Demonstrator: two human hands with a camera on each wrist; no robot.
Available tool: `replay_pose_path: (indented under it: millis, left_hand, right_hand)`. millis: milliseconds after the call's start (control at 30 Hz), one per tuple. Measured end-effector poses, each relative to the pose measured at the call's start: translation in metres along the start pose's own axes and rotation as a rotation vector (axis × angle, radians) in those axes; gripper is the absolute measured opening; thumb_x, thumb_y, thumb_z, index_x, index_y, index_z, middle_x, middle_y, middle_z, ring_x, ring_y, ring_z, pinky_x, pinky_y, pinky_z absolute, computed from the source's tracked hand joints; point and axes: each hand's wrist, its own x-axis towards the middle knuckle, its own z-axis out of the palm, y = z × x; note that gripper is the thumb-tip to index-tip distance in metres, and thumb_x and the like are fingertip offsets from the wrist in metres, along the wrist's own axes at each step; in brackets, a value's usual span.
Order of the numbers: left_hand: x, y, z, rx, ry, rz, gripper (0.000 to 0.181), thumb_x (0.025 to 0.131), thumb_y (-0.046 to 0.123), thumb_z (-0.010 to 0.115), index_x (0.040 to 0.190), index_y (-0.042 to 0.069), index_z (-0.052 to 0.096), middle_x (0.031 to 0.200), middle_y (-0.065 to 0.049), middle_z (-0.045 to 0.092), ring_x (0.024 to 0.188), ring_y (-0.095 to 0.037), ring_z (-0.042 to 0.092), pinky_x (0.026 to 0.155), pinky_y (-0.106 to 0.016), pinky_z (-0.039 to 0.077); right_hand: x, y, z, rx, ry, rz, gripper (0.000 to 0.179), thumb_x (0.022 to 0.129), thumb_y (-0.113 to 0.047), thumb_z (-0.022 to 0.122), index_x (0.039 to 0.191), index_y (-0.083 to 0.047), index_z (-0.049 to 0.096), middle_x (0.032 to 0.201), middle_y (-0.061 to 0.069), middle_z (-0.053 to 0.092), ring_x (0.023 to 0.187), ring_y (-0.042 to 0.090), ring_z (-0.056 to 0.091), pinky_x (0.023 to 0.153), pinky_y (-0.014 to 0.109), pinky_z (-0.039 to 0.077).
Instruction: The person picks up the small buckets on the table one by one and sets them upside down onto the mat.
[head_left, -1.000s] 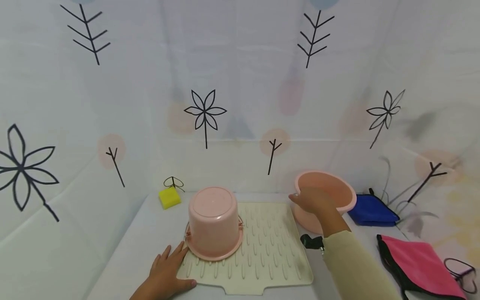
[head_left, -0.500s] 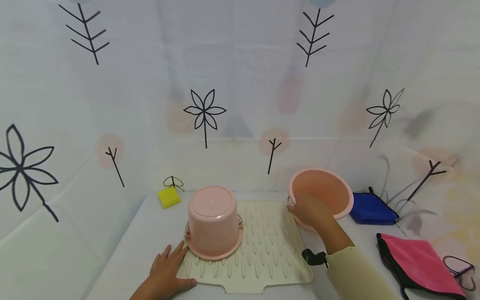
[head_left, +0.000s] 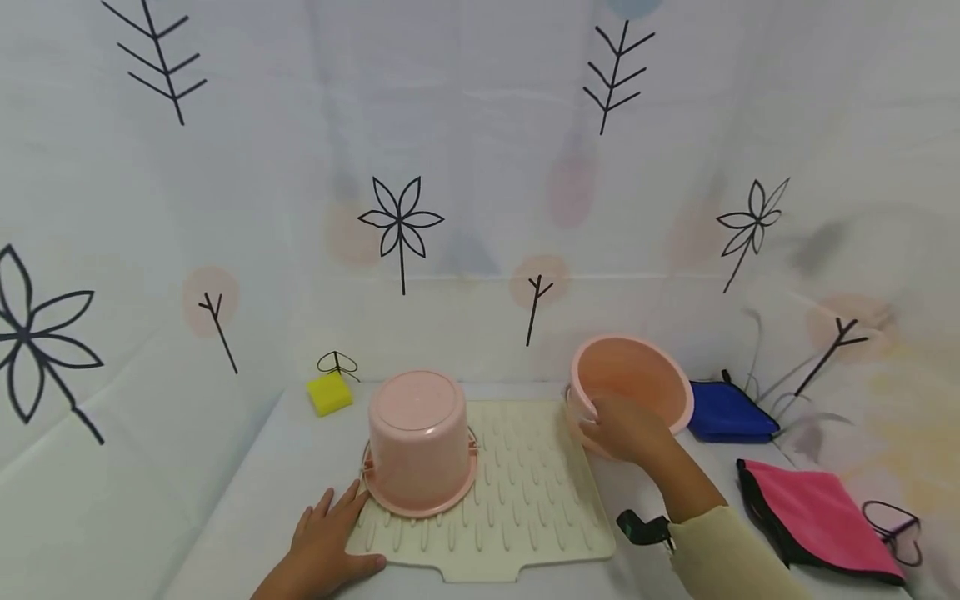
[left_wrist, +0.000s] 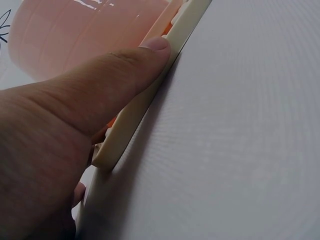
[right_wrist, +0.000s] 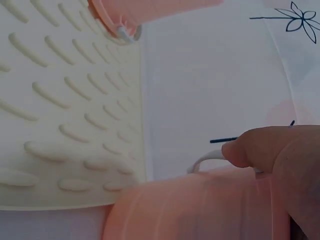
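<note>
An upside-down pink bucket (head_left: 418, 442) stands on the left half of a cream ribbed drainboard (head_left: 525, 500). My left hand (head_left: 322, 542) rests at the board's front left corner, fingers spread, thumb on its front edge; the left wrist view shows the thumb (left_wrist: 125, 70) lying against the board's rim. A second pink bucket (head_left: 630, 375) tilts at the board's back right, its mouth facing me. My right hand (head_left: 626, 429) grips its rim, the fingers inside. In the right wrist view the thumb lies by the bucket's white handle (right_wrist: 207, 159).
A yellow sponge (head_left: 329, 393) lies at the back left of the white table (head_left: 247, 500). On the right are a blue cloth pouch (head_left: 731, 412) and a pink pouch with black trim (head_left: 817, 521). A patterned curtain (head_left: 472, 167) hangs behind.
My right hand has taken hold of the second bucket's rim and shifted the bucket slightly left, tipping its mouth more toward me. My left hand and the upside-down bucket keep their places.
</note>
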Motion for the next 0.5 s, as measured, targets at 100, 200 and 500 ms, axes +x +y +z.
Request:
replay_pose_path:
  millis: [100,200,500]
  left_hand:
    - [-0.001,0.000,-0.002,-0.009,-0.004,-0.001,0.124,0.062,0.076,0.085,0.159,0.010,0.045,0.168,-0.020,0.035,0.153,-0.060,0.015,0.117,-0.080,0.004]
    - [-0.001,0.000,-0.001,-0.018,-0.013,-0.008,0.123,0.062,0.075,0.086,0.158,0.010,0.045,0.168,-0.020,0.035,0.153,-0.060,0.014,0.117,-0.081,0.004]
    - [0.002,0.000,-0.002,-0.015,-0.012,-0.001,0.120,0.064,0.073,0.086,0.158,0.011,0.046,0.168,-0.020,0.034,0.153,-0.061,0.015,0.116,-0.082,0.005]
  right_hand:
    - [-0.002,0.001,0.003,-0.017,0.024,0.008,0.030,0.100,-0.039,0.068,0.102,-0.010,0.072,0.061,0.002,0.056,0.055,0.016,0.056,0.051,0.029,0.050]
    - [-0.003,0.002,0.008,-0.010,0.050,0.035,0.032,0.100,-0.043,0.066,0.102,-0.012,0.071,0.061,0.001,0.056,0.054,0.016,0.055,0.049,0.029,0.047]
    - [-0.021,0.002,0.008,0.095,0.178,0.071,0.044,0.102,-0.045,0.058,0.075,-0.012,0.058,0.054,0.003,0.049,0.047,0.018,0.049,0.047,0.029,0.042]
